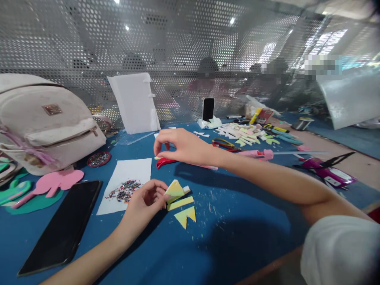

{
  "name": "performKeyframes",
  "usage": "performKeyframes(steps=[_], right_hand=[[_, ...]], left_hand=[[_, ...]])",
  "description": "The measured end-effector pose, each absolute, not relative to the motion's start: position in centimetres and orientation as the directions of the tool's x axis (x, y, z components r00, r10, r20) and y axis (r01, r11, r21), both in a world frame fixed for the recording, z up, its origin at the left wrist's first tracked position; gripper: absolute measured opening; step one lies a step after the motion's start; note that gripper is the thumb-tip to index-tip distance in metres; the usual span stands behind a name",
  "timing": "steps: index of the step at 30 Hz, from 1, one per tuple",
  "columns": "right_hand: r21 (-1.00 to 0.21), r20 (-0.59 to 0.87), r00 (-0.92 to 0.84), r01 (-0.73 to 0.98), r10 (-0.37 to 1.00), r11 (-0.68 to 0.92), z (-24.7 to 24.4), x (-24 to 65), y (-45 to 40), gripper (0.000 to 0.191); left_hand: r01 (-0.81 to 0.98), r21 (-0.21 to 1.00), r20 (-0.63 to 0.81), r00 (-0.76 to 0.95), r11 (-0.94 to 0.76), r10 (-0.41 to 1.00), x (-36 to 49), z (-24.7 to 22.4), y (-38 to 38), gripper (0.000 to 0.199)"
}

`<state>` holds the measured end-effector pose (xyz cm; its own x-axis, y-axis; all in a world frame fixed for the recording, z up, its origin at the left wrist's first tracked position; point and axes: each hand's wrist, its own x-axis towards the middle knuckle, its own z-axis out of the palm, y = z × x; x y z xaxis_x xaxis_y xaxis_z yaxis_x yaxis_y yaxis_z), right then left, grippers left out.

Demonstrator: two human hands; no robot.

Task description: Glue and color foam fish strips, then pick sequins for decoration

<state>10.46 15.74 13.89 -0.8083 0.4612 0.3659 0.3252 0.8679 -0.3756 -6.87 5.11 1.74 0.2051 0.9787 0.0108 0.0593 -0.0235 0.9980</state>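
My left hand (150, 196) pinches a yellow triangular foam piece (174, 190) with a small hole near its tip, just above the blue table. Beside that piece are a small white block (186, 189), a yellow strip (180, 203) and a notched yellow piece (186, 216). Farther back, my right hand (185, 146) has its thumb and fingertips curled together; what they hold, if anything, is too small to make out. Right below its fingertips lies a red-handled tool (165, 162), partly hidden by the hand.
White paper (135, 168) with colourful beads (126, 190) and a dark phone (63, 225) lie left. A backpack (56, 126) stands behind them. Back right hold foam scraps (240, 132), pliers (224, 144), a pink glue gun (258, 154) and an upright phone (208, 109) before a perforated metal screen.
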Motion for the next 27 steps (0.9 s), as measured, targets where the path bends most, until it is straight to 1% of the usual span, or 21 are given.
performKeyframes(steps=[2,3,5,7,8,10,13,17,27], right_hand=[[-0.469,0.477,-0.740,0.241,0.473,0.850,13.0,12.4,14.5,0.006],[-0.532,0.497,-0.701,0.220,0.511,0.818,12.3,13.3,14.0,0.005],[-0.685,0.473,-0.631,0.176,0.615,0.707,10.7,14.9,13.0,0.005],[-0.803,0.457,-0.570,0.066,0.683,0.592,8.8,16.2,12.1,0.008],[-0.830,0.455,-0.547,0.026,0.703,0.557,7.8,16.7,11.7,0.008],[-0.860,0.434,-0.523,0.003,0.734,0.511,6.2,17.3,11.1,0.009],[-0.862,0.430,-0.522,0.005,0.737,0.506,4.6,17.4,10.8,0.008],[-0.831,0.481,-0.513,-0.011,0.711,0.556,3.5,16.5,11.7,0.006],[-0.652,0.692,-0.495,-0.116,0.525,0.750,1.9,16.1,12.5,0.003]], left_hand=[[0.069,0.998,-0.001,0.196,-0.013,0.981,-6.8,1.9,5.1,0.028],[0.077,0.997,-0.008,0.194,-0.007,0.981,-6.7,2.0,5.1,0.028],[0.093,0.996,-0.019,0.184,0.002,0.983,-6.5,2.2,5.2,0.029],[0.110,0.994,-0.028,0.172,0.009,0.985,-6.3,2.2,5.3,0.030],[0.116,0.993,-0.031,0.163,0.012,0.986,-6.3,2.1,5.5,0.031],[0.124,0.992,-0.033,0.144,0.015,0.989,-6.1,2.0,5.7,0.033],[0.136,0.990,-0.038,0.128,0.020,0.991,-5.9,1.8,5.9,0.035],[0.173,0.985,-0.040,0.120,0.019,0.992,-5.6,2.0,5.9,0.030],[0.261,0.965,-0.055,0.121,0.021,0.991,-5.6,1.5,5.3,0.029]])
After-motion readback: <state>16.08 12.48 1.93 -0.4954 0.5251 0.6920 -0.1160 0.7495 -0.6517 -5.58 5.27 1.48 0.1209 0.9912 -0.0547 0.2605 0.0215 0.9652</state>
